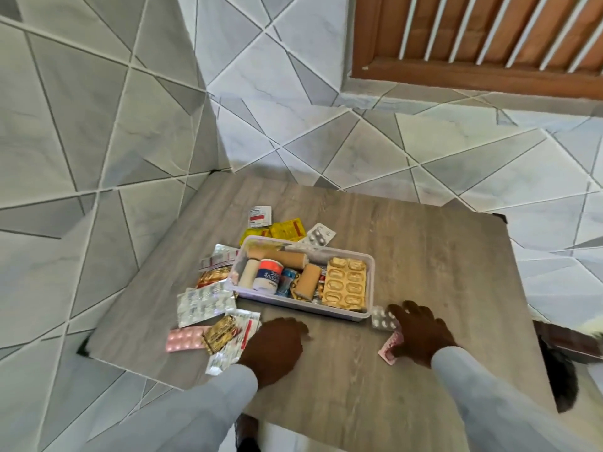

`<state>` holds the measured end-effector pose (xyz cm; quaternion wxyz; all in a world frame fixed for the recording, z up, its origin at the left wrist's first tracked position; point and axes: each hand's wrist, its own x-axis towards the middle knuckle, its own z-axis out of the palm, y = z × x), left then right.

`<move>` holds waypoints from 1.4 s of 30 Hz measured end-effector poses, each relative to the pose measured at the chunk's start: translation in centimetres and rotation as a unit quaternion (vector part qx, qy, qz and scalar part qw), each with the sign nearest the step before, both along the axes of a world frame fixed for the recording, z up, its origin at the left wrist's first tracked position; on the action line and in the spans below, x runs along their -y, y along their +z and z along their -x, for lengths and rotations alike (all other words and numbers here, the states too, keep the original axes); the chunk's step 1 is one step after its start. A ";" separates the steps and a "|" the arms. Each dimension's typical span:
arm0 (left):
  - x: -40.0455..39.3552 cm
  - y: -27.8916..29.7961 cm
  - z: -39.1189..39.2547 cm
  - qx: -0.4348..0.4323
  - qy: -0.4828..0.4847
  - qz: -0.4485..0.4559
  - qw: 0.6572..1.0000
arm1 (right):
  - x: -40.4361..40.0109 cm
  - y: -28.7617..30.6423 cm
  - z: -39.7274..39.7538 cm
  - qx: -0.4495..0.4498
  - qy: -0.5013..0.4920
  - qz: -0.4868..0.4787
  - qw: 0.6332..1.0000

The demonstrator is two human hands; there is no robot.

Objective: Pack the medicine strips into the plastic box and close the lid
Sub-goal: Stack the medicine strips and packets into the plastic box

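On the table (424, 256), head view: we see the plastic box (293, 303) open and part-filled, with a gold strip (346, 283) and bandage rolls (306, 280) inside. Many medicine strips are still outside: a pile at its left (205, 301), a few behind (287, 230). Our right hand (419, 332) rests fingers curled over a silver strip (382, 318) and a red strip (390, 349), grip unclear. Left hand (277, 344) lies relaxed on the table, holding nothing. No lid in view. We judge packing roughly mid-way; closing not yet started.

The open plastic box (301, 278) sits on a wooden table (424, 256) — strips scattered beside it. The left hand (277, 345) rests flat; the right hand (419, 334) covers a silver strip (381, 319) and pink strip (390, 349).
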<state>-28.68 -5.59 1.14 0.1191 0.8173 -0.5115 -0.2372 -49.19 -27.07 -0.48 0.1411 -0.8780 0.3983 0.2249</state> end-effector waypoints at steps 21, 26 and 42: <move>-7.3 -3.2 -10.3 0.010 0.293 -0.019 0.956 | -3.6 -0.5 1.4 0.263 -0.411 -0.181 0.854; -7.5 -3.5 -12.5 -0.035 0.232 -0.063 0.970 | -4.5 2.6 2.0 0.386 -0.486 -0.078 0.780; 1.2 4.8 -15.5 -0.336 0.111 0.119 0.928 | -9.3 4.5 -14.6 0.457 -0.446 -0.103 0.762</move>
